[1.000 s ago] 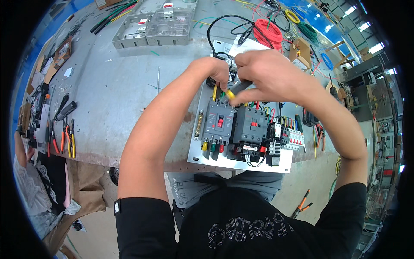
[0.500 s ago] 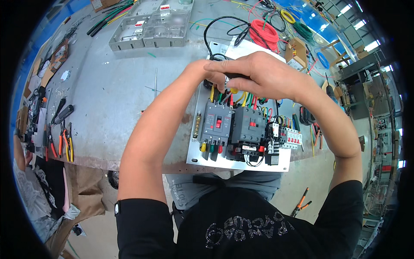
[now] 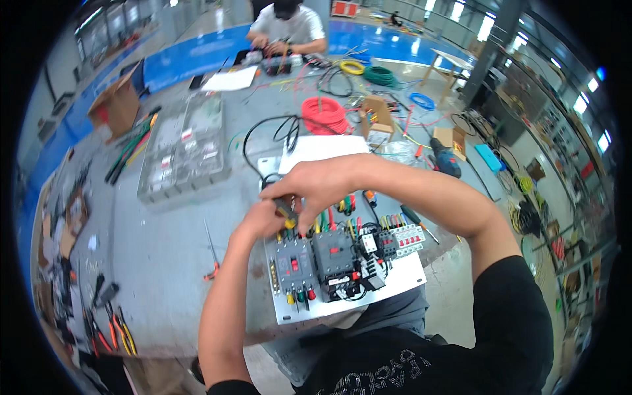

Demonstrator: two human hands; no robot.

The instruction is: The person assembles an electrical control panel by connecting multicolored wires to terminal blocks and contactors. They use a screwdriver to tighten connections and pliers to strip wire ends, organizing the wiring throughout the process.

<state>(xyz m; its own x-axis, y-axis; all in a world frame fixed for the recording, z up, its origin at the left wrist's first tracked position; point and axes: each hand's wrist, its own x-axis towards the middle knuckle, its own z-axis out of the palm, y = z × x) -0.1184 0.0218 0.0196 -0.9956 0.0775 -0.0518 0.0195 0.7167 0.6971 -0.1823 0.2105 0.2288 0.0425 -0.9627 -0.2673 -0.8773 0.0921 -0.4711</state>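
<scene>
A white mounting plate [image 3: 401, 280] lies at the table's front edge, carrying electrical parts. At its left sits a grey circuit breaker [image 3: 294, 262] with a red toggle. A second grey switching device [image 3: 333, 252] stands beside it. Above the breaker, my right hand [image 3: 319, 187] arches over with its fingers curled round a dark piece with a yellow end [image 3: 286, 210]; its exact kind is unclear. My left hand [image 3: 261, 219] is closed against that piece from the left, its fingertips partly hidden and slightly blurred. Coloured wires [image 3: 324, 221] rise from the devices below my right hand.
A screwdriver [image 3: 211, 253] lies left of the plate. Pliers [image 3: 118, 331] rest at the front left. Clear-lidded grey boxes [image 3: 184, 148] stand farther back. Beyond the plate are a red wire coil [image 3: 324, 116], a small carton [image 3: 377, 122] and a drill [image 3: 446, 158]. A person [image 3: 289, 33] works across the table.
The view has tilted up and shifted, bringing the far side of the table and a person into sight. Both hands stay together above the breaker, with the left hand's fingers now showing more.
</scene>
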